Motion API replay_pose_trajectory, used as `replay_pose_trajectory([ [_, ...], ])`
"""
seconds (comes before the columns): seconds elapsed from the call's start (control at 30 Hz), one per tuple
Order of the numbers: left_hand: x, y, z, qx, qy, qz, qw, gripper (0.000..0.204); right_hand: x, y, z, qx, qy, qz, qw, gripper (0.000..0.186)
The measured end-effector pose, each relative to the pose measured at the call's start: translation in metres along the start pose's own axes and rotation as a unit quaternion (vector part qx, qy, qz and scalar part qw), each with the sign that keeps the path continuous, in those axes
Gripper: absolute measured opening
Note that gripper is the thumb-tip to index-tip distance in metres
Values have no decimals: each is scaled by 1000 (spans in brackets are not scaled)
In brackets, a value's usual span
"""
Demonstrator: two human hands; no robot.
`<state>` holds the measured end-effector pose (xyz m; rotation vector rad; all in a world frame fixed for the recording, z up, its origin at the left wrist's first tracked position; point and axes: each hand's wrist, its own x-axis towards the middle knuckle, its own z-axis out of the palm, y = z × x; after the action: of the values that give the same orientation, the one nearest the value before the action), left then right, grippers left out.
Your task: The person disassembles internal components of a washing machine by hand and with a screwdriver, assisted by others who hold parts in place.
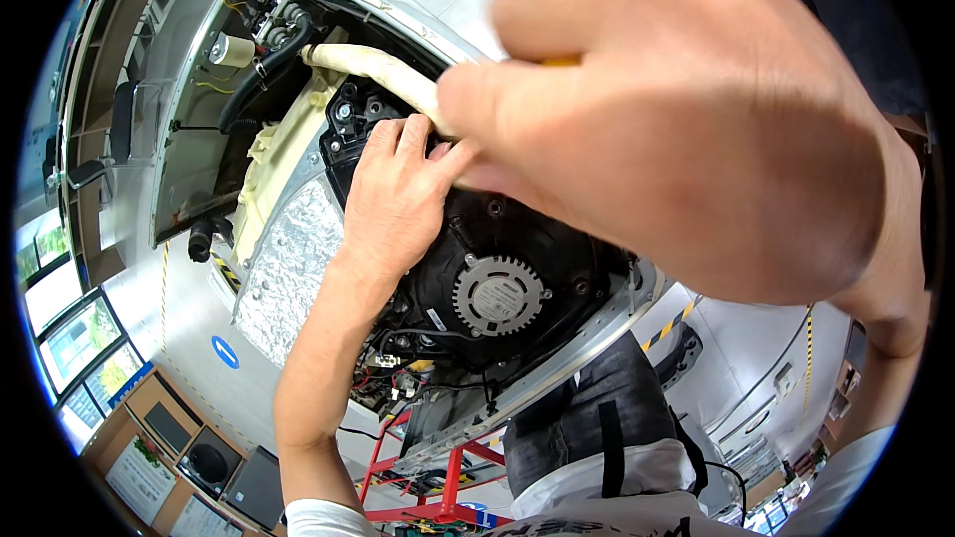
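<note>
My left hand (396,197) reaches over the edge of a black plastic housing (468,224). Its fingers are bent and pressed together around something hidden near the thumb. Close in front of the camera, my right hand (686,129) is curled into a fist, blurred by motion. A sliver of yellow shows between its fingers; the rest of what it grips is hidden. The two hands nearly meet at the thumbs. Below them a round, slotted silver motor (499,296) sits in the housing. A cream padded tube (373,68) runs behind the hands.
A silver foil sheet (290,259) lies left of the housing, beside a cream frame (284,154). Black hoses and a white cylinder (232,50) are at the upper left. Loose wiring (393,363) hangs below. A red metal stand (453,482) and a dark padded bag (587,418) stand nearer me.
</note>
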<state>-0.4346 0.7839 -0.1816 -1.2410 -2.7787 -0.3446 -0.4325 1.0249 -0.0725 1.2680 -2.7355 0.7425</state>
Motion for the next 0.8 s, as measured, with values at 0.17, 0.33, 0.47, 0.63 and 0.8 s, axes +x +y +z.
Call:
replay_pose_trajectory([
  [0.17,-6,-4,2,17,-5,-10,1000,23,7,1,4,6,-7,-17,1000,39],
  [0.33,0,0,5,-37,64,6,997,22,2,-2,0,-3,-15,-7,1000,39],
  [0.47,0,-2,2,-5,-5,0,1000,23,-1,-2,-2,-5,-18,-6,1000,39],
  [0.63,-4,-3,2,-20,-14,-17,1000,25,6,1,7,6,-22,-21,1000,39],
  [0.8,-4,-8,7,-61,-16,2,998,24,10,-2,9,1,-28,-17,999,39],
])
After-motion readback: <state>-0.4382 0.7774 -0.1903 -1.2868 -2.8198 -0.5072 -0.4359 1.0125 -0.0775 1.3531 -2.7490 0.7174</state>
